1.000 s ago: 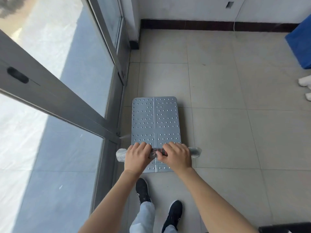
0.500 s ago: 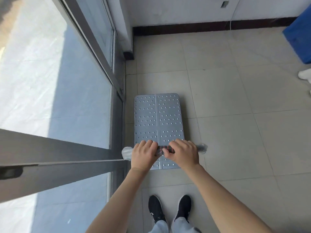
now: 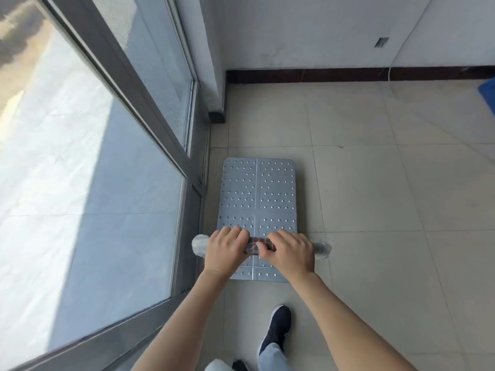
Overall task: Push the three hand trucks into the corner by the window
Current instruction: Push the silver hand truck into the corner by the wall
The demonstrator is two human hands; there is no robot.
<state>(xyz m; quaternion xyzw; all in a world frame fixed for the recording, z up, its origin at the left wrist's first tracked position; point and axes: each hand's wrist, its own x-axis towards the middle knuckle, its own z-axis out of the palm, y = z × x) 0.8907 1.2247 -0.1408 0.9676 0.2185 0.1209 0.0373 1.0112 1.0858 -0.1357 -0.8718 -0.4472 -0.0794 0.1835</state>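
One hand truck (image 3: 258,194) is in view: a grey metal platform studded with small bumps, lying on the tiled floor right beside the window frame. Its handle bar (image 3: 259,246) runs across the near end, dark in the middle with plastic-wrapped ends. My left hand (image 3: 224,250) grips the bar left of centre. My right hand (image 3: 289,253) grips it right of centre, almost touching the left. The platform's front edge points at the corner, with about a tile and a half of floor between. No other hand truck shows.
The large window (image 3: 88,162) with its grey frame fills the left side. A white wall with a dark skirting board (image 3: 348,74) closes the far end. A blue object (image 3: 488,96) sits at the right edge. My dark shoe (image 3: 276,330) stands behind the truck.
The hand truck has rolled forward along the window toward the corner, and I have stepped after it. The far wall and corner are nearer. Both hands keep the same grip.
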